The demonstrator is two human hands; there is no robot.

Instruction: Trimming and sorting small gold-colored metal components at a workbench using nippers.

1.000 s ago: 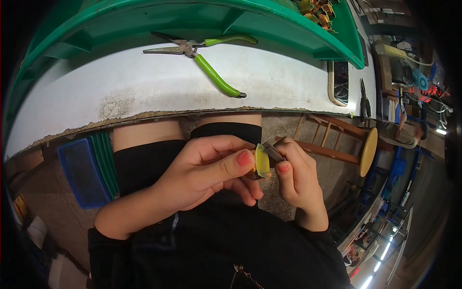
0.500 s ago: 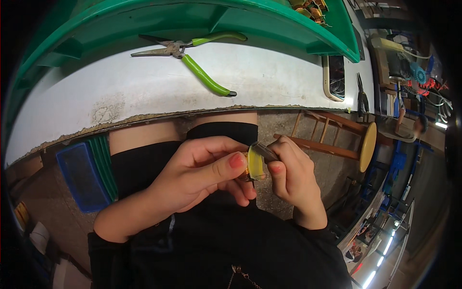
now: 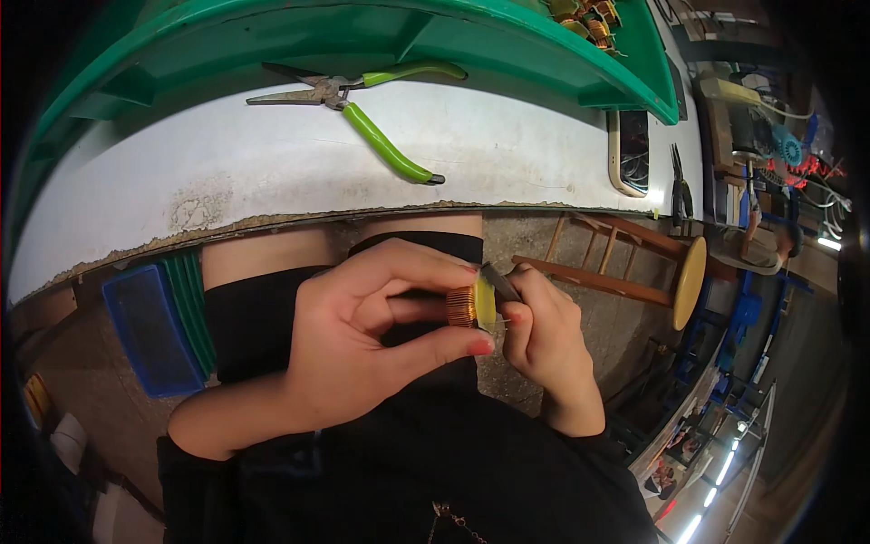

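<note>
Coil [image 3: 460, 308] held up over the lap, just near of the counter [image 3: 299, 159], copper winding left, yellow face [image 3: 487, 305] right! The left hand [image 3: 362, 331] has its grip parted to the coil's width, fingers on the far edge, thumb on the near. Over on the right, the right hand [image 3: 548, 331] has its grip closed around a dark tool [image 3: 501, 283], tip seemingly against the yellow face's far end. Risky spot: push too hard and that tip could skid into the left fingertips, or the coil could twist out of an edge-only hold. Thin wire ends [image 3: 504, 323] poke out nearby; a slip might bend them. And the change: the left thumb has dropped from across the winding to the near edge, baring more copper!
</note>
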